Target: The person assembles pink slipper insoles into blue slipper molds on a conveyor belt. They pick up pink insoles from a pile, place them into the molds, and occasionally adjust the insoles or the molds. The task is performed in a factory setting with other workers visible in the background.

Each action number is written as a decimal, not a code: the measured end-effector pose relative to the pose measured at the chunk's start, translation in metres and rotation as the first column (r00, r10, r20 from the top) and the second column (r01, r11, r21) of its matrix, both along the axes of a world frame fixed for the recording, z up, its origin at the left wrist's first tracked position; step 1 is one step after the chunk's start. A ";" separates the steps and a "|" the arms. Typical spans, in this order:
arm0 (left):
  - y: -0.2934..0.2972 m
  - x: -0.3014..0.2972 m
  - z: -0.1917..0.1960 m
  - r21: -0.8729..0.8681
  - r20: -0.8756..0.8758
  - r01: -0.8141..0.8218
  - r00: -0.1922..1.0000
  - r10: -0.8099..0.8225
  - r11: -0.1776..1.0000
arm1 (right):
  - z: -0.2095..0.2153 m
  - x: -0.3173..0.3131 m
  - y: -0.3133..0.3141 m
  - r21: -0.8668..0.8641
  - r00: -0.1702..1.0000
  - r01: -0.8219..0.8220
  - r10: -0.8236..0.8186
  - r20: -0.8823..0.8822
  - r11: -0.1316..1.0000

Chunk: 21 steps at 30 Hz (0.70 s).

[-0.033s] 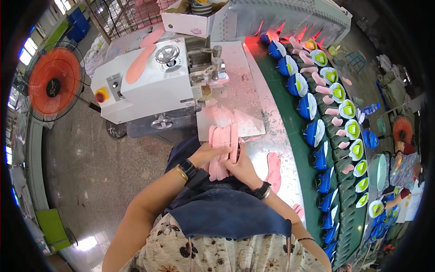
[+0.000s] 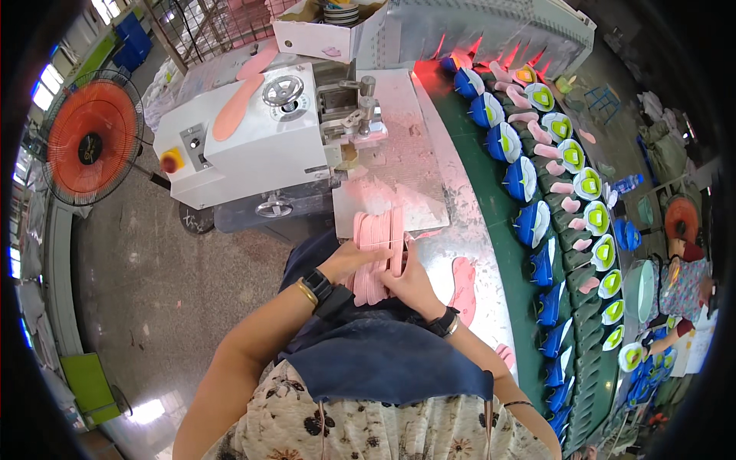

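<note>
- We see the pink stack [image 2: 373,228] just on our side of the white machine [image 2: 261,146], near its right end; a thin band goes across it.
- The left hand [image 2: 351,262] has its fingers bent around the left side of this stack.
- The right hand [image 2: 412,285] is curled, and it grips the right side; the fingers hide a part from us.
- Behind the machine is a white box [image 2: 310,40], and round discs [image 2: 341,15] are piled in it.
- Far right of the machine we find a pale green tub [image 2: 639,295]; we cannot tell its contents.
- On the machine lies a pink sole [image 2: 238,109].
- To its left stands an orange fan [image 2: 90,146].
- To its right, blue shoes [image 2: 520,181] stand in line along a green belt [image 2: 502,257].
</note>
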State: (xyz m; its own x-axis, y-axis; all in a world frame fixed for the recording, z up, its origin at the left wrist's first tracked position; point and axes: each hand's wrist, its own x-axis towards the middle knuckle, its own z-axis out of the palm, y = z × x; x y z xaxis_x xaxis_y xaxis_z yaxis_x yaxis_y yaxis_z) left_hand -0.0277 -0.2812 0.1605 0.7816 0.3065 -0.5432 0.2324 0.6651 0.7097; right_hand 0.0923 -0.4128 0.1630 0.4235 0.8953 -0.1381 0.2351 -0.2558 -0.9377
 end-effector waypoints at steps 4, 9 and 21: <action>0.009 -0.008 0.012 -0.023 -0.053 0.072 0.996 -0.073 0.997 | 0.040 0.012 -0.002 -0.202 0.934 -0.125 0.047 -0.354 0.971; 0.020 -0.022 0.007 0.216 -0.087 0.155 0.986 -0.139 0.964 | -0.011 0.013 -0.008 0.100 0.913 -0.109 0.139 -0.383 0.989; 0.029 -0.040 0.042 0.483 -0.562 0.772 0.635 -0.530 0.413 | 0.012 0.025 0.008 0.048 0.968 -0.121 0.107 0.228 0.991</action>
State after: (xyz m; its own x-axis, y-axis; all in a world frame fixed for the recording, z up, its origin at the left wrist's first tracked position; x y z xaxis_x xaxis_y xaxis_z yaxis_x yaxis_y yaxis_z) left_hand -0.0679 -0.2524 0.2022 0.7460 0.1143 -0.6561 0.6442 -0.3737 0.6674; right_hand 0.1175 -0.4049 0.1754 0.3317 0.9434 0.0050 0.4657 -0.1591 -0.8705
